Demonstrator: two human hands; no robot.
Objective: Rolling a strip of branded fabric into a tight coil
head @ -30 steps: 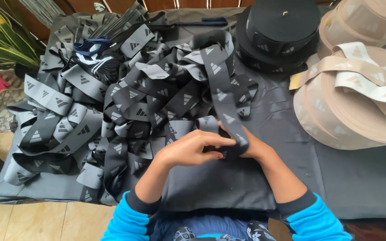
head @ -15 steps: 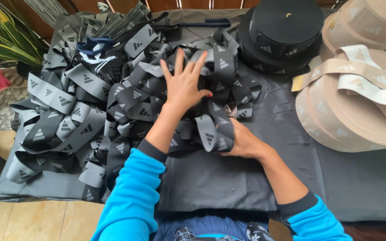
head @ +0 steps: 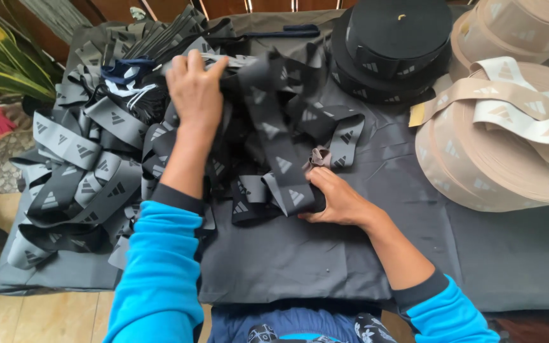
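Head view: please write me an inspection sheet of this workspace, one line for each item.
Surface: table under a dark grey cloth, bare patch near the person.
Job's things: black elastic band with pale triangle marks, stretched between both hands.
Clutter: heap of grey and black bands on the left; black band roll at the back; beige band rolls on the right.
Hands: left hand grips the band over the heap; right hand pinches its folded end on the cloth.
Cables: nothing seen.
Surroundings: green plant leaves at far left, tiled floor below.
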